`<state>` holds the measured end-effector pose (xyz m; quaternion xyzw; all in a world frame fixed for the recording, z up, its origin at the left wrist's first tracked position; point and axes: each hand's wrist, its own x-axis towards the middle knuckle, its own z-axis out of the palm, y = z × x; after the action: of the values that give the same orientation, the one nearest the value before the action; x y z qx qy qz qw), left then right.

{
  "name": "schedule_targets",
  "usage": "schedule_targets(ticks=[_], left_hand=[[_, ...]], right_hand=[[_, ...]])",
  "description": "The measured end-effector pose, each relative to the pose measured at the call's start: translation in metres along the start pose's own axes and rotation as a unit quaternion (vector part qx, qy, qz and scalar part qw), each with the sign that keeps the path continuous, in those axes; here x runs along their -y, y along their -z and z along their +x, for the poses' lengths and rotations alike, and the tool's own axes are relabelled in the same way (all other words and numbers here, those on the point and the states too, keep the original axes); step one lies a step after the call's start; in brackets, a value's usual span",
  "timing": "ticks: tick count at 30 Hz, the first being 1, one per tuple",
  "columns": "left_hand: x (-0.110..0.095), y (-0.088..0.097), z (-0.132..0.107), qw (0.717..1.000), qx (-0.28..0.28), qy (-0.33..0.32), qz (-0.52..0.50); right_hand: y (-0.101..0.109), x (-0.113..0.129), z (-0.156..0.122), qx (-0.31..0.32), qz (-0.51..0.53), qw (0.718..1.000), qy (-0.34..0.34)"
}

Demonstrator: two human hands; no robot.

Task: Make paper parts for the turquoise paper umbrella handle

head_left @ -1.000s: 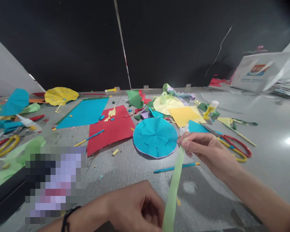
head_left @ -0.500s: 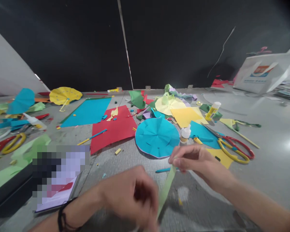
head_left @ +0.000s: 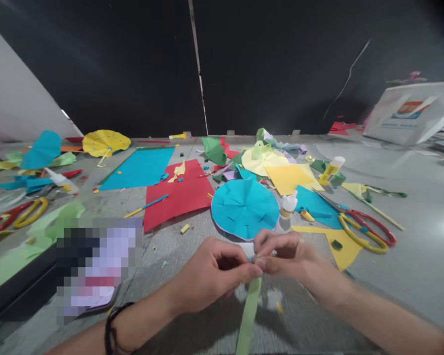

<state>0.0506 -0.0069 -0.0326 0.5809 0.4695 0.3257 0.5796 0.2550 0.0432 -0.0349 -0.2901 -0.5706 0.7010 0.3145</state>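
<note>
A long light-green paper strip [head_left: 248,315] hangs down toward me from its top end, which both hands pinch together. My left hand [head_left: 210,273] is closed on the strip's upper end from the left. From the right, my right hand [head_left: 286,256] pinches the same end with its fingertips. The hands meet just in front of a round blue folded paper disc [head_left: 244,208] lying on the grey table. A small white glue bottle [head_left: 289,204] stands right of the disc.
Red [head_left: 179,195], blue [head_left: 140,167] and yellow [head_left: 292,177] paper sheets lie beyond the disc. Red-and-yellow scissors [head_left: 366,229] rest at right, another pair [head_left: 17,214] at left. A glue stick [head_left: 332,170], a yellow paper umbrella [head_left: 105,142] and many scraps litter the table.
My left hand rose from the strip's lower part up to its top end, and my right hand came nearer to me; both now pinch the same end.
</note>
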Motion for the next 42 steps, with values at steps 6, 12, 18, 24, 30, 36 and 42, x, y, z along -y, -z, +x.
schedule_targets(ticks=[6,12,18,24,30,36,42], left_hand=[[0.003,-0.006,-0.001,0.999,0.03,0.023,-0.002],[0.007,-0.005,0.0,0.997,0.067,0.022,-0.007],[0.007,-0.009,-0.003,0.993,0.104,0.052,-0.007],[0.014,-0.014,-0.006,0.98,0.183,0.076,-0.003],[0.016,-0.014,-0.006,0.979,0.187,0.081,-0.006],[0.023,-0.015,-0.009,0.972,0.228,0.062,0.01],[0.021,-0.008,-0.009,0.962,0.269,0.039,0.004]], right_hand=[[0.0,0.002,0.0,0.002,-0.006,1.0,-0.016],[0.003,-0.001,0.0,-0.011,-0.015,1.0,-0.003],[0.008,0.001,0.001,-0.041,-0.006,0.999,0.022],[0.025,0.016,0.002,-0.108,-0.012,0.993,0.042],[0.034,0.026,0.002,-0.149,-0.007,0.987,0.062],[0.054,0.034,0.002,-0.219,0.008,0.973,0.077],[0.055,0.04,0.001,-0.226,-0.002,0.971,0.081]])
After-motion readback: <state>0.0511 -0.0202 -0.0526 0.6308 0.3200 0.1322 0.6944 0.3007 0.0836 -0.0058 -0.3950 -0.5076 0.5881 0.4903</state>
